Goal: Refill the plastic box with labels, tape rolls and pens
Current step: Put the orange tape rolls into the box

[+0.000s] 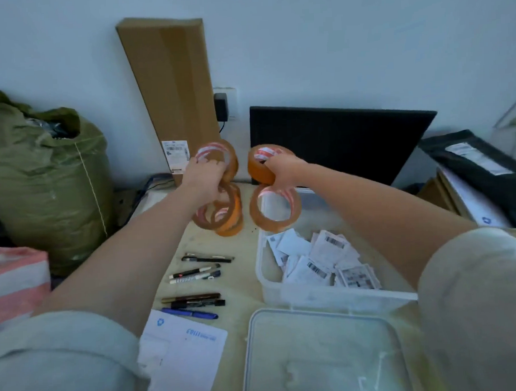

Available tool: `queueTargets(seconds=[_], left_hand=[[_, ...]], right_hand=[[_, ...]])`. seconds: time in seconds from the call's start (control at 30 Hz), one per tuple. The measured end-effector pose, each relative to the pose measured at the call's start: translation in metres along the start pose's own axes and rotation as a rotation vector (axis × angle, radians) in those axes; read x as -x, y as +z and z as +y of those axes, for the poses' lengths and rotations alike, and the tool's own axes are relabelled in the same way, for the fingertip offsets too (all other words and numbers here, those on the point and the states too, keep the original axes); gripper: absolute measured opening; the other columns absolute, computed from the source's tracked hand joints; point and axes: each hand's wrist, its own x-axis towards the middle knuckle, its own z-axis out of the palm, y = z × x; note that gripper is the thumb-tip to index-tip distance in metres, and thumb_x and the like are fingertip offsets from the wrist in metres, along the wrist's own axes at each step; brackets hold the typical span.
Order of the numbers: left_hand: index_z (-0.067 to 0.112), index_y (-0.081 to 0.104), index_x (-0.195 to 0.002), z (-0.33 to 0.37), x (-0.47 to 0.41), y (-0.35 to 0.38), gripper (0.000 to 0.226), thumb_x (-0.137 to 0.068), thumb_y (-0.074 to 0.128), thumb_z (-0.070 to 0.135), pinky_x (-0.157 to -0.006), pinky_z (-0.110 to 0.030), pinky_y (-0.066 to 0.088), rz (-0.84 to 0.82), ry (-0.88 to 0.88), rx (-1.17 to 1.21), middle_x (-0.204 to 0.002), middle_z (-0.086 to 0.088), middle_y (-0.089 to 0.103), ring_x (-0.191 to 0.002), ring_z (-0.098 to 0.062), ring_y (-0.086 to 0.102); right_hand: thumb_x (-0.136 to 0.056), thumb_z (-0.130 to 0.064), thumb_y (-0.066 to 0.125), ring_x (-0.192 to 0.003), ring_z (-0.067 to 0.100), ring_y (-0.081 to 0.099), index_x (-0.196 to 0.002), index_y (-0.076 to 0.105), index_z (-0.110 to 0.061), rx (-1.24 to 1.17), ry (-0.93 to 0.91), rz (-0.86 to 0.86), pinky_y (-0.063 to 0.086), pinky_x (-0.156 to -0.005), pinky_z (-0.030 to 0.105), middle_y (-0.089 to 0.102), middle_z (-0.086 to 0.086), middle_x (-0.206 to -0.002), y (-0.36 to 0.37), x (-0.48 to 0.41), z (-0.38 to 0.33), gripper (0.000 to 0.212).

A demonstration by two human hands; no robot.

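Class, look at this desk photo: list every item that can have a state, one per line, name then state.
plastic box: open, partly filled
lid: off, lying flat nearer than the box
labels: loose pile inside the box
pens: lying on the table, left of the box, outside it
tape rolls: held up, several in the left hand, two in the right hand
monitor: screen dark
charger: plugged in

Labels [322,263] crowd the plastic box [314,297], leaving its far end bare.

Head-worn view, down over table [243,287]
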Motion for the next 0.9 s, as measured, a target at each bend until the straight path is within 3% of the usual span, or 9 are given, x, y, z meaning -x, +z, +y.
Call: queueTargets(seconds=[0.1,0.2,0.37,0.57,0.67,0.8,0.9], left_hand=[[0.016,0.059,-0.111,0.058,-0.001,-0.036,0.032,-0.08,0.064,0.026,-0.091,-0.034,0.044,-0.013,0.118,-0.007,-0.11,-0.004,0.063,-0.108,-0.026,0.058],[0.014,0.062,-0.109,0.111,-0.001,-0.054,0.028,-0.084,0.062,0.028,-0.078,-0.029,0.042,-0.106,0.213,-0.075,-0.099,-0.002,0.059,-0.106,-0.023,0.058],[0.015,0.057,-0.125,0.174,0.003,-0.038,0.041,-0.088,0.062,0.032,-0.099,-0.032,0.045,-0.238,0.311,-0.166,-0.123,-0.001,0.059,-0.122,-0.023,0.054],[0.009,0.055,-0.126,0.198,0.008,0.024,0.041,-0.087,0.064,0.019,-0.098,-0.033,0.049,-0.419,0.354,-0.123,-0.121,-0.008,0.061,-0.114,-0.025,0.058],[0.005,0.055,-0.126,0.193,0.001,0.046,0.041,-0.089,0.062,0.021,-0.1,-0.032,0.045,-0.468,0.328,-0.16,-0.125,-0.01,0.06,-0.118,-0.026,0.056],[0.003,0.047,-0.135,0.189,-0.015,0.077,0.045,-0.092,0.058,0.016,-0.111,-0.031,0.036,-0.468,0.304,-0.199,-0.136,-0.012,0.051,-0.128,-0.026,0.049],[0.001,0.042,-0.139,0.19,-0.028,0.097,0.047,-0.095,0.053,0.015,-0.115,-0.036,0.03,-0.507,0.338,-0.231,-0.142,-0.014,0.045,-0.134,-0.029,0.042]], right_hand=[[-0.079,-0.029,0.074,-0.105,0.022,0.058,-0.128,0.049,-0.015,0.074,0.13,-0.079,0.048,-0.088,0.03,0.058,0.004,-0.108,0.004,0.03,0.056,0.057],[-0.076,-0.026,0.076,-0.103,0.022,0.057,-0.129,0.049,-0.015,0.112,0.251,-0.169,0.05,-0.093,0.033,0.057,0.004,-0.107,0.023,0.057,0.095,0.06],[-0.077,-0.016,0.074,-0.123,0.028,0.051,-0.141,0.037,-0.013,0.001,0.302,-0.235,0.042,-0.102,0.036,0.052,0.009,-0.132,0.067,0.081,0.129,0.074],[-0.077,-0.013,0.074,-0.115,0.028,0.056,-0.135,0.042,-0.016,-0.053,0.243,-0.305,0.049,-0.099,0.038,0.057,0.01,-0.127,0.116,0.064,0.135,0.066],[-0.083,-0.01,0.068,-0.115,0.028,0.056,-0.136,0.042,-0.011,-0.048,0.229,-0.322,0.048,-0.098,0.035,0.057,0.012,-0.124,0.142,0.048,0.13,0.059],[-0.096,-0.017,0.048,-0.134,0.029,0.042,-0.143,0.04,-0.014,-0.001,0.137,-0.354,0.034,-0.11,0.034,0.044,0.012,-0.145,0.17,0.031,0.126,0.047],[-0.089,-0.01,0.059,-0.139,0.027,0.035,-0.143,0.038,-0.013,0.011,0.129,-0.322,0.029,-0.115,0.033,0.038,0.009,-0.149,0.191,0.017,0.124,0.058]])
